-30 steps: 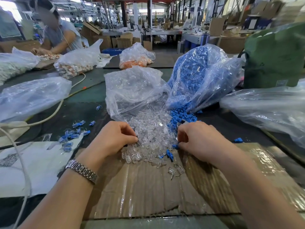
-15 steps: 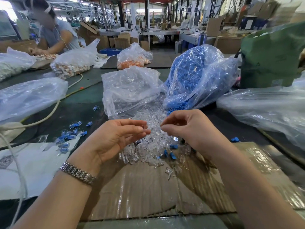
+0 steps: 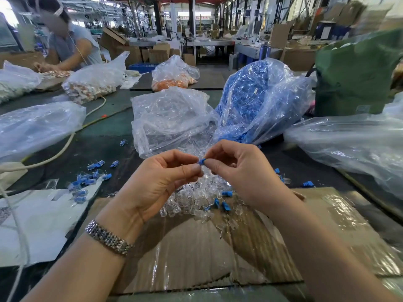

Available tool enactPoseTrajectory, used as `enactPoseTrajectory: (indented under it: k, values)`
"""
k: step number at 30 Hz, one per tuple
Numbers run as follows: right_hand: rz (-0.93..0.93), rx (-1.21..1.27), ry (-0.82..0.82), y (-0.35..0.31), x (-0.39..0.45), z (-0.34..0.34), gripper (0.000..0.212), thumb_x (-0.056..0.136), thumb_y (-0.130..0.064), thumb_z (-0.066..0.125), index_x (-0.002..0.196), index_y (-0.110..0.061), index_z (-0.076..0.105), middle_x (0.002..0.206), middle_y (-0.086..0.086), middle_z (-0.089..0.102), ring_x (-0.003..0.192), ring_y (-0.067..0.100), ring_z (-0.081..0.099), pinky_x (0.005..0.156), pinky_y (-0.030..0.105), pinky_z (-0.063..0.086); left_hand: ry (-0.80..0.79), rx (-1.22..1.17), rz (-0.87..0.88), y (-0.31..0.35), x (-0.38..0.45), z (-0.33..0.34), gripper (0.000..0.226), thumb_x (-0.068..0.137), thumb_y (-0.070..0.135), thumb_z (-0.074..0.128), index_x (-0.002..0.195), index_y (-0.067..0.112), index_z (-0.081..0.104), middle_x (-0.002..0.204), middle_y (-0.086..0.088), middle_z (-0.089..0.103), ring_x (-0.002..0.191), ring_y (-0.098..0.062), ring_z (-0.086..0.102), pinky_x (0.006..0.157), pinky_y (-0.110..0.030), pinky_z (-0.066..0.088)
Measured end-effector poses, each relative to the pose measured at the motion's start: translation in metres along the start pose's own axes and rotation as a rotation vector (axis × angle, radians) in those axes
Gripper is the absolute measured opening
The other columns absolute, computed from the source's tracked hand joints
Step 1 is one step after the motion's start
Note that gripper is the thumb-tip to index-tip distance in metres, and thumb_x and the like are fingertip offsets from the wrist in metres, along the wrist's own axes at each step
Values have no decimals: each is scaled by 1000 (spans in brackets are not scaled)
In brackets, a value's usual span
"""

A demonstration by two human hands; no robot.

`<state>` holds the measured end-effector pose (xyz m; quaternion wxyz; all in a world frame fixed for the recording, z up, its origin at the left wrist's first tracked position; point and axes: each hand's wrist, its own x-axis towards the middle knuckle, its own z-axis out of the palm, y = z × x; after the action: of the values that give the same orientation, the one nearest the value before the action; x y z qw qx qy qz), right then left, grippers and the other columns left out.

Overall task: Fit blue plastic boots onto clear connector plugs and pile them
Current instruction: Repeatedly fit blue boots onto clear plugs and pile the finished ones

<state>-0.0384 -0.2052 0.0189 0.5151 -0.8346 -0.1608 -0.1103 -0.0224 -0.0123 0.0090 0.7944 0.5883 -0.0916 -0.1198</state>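
Observation:
My left hand (image 3: pixel 161 182) and my right hand (image 3: pixel 237 168) meet fingertip to fingertip above the table. A small blue boot (image 3: pixel 202 161) shows between them, pinched by my right fingers. My left fingers pinch a clear plug, mostly hidden. Below the hands lies a heap of loose clear plugs (image 3: pixel 196 197) with a few blue boots (image 3: pixel 224 203) on taped cardboard (image 3: pixel 196 258). Assembled blue-and-clear pieces (image 3: pixel 87 179) are piled at the left. Behind stand a clear bag of plugs (image 3: pixel 170 120) and a bag of blue boots (image 3: pixel 257 101).
Large clear plastic bags lie at the left (image 3: pixel 37 127) and right (image 3: pixel 353 144). A white cable (image 3: pixel 65 147) crosses the left side. A green bag (image 3: pixel 357 75) stands at the back right. Another person (image 3: pixel 67 44) works at the far left.
Both hands rose from the plug heap and came together. The right hand picked up a blue boot, the left a clear plug, and the two parts now meet at the fingertips.

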Motion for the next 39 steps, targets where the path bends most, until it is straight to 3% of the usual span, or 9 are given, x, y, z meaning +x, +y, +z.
enactPoseTrajectory:
  k: [4,15,22,28,30,33,35,37,39]
  values:
    - [-6,10,-4,2,1,0,9,94,-20,71,88,-26,69,79,-2,72,78,19,68,75,36,57,-20,-120,-23,3,-1,2,14,73,-1,71,84,1,79,91,-19,76,84,-26,76,73,-24,60]
    - [-141,-77,-31,4,0,-2,12,94,-17,71,89,-27,68,80,-13,68,76,7,64,70,16,47,-12,91,11,6,-6,5,22,70,3,75,91,-1,79,92,-26,75,84,-31,77,72,-25,61]
    - [-140,-99,-36,3,0,-3,13,95,-18,70,89,-28,66,78,-13,65,71,2,58,68,12,42,5,139,90,4,-5,5,24,69,5,77,93,0,79,92,-25,76,87,-31,77,75,-26,60]
    - [-186,-166,-38,1,-1,-3,11,96,-12,68,91,-21,67,86,-7,64,76,8,57,70,23,48,-4,133,59,3,-5,4,22,70,5,75,92,3,80,95,-24,76,89,-33,77,75,-26,61]
    - [-177,-176,-45,-1,-2,-2,9,95,-14,68,92,-22,68,84,-9,65,76,7,59,69,20,47,-3,136,52,3,-5,5,22,70,5,75,92,2,80,95,-25,76,89,-33,76,75,-26,61]
    - [-50,-122,-41,0,0,-9,11,92,-30,72,101,-30,64,84,-15,66,72,-3,60,65,12,45,-18,133,45,3,-5,3,25,72,7,74,96,0,78,97,-25,76,90,-32,76,75,-25,60]
    - [75,-284,30,7,2,-22,28,88,-46,72,108,-31,60,94,-15,65,84,-1,62,73,16,49,-9,140,46,2,-5,2,27,74,7,74,100,-1,76,98,-24,76,91,-30,76,76,-25,60]
    - [298,-636,-7,16,3,-37,50,85,-58,70,120,-25,55,115,-8,58,109,15,58,94,38,50,13,135,44,1,-3,0,27,76,7,74,101,-2,75,98,-25,75,91,-31,75,76,-25,60]
    - [526,-855,-132,23,3,-42,65,83,-64,69,127,-20,51,125,3,52,119,27,52,102,49,46,24,113,36,1,-1,-3,26,76,6,75,101,-1,76,100,-26,75,93,-32,75,78,-27,61]
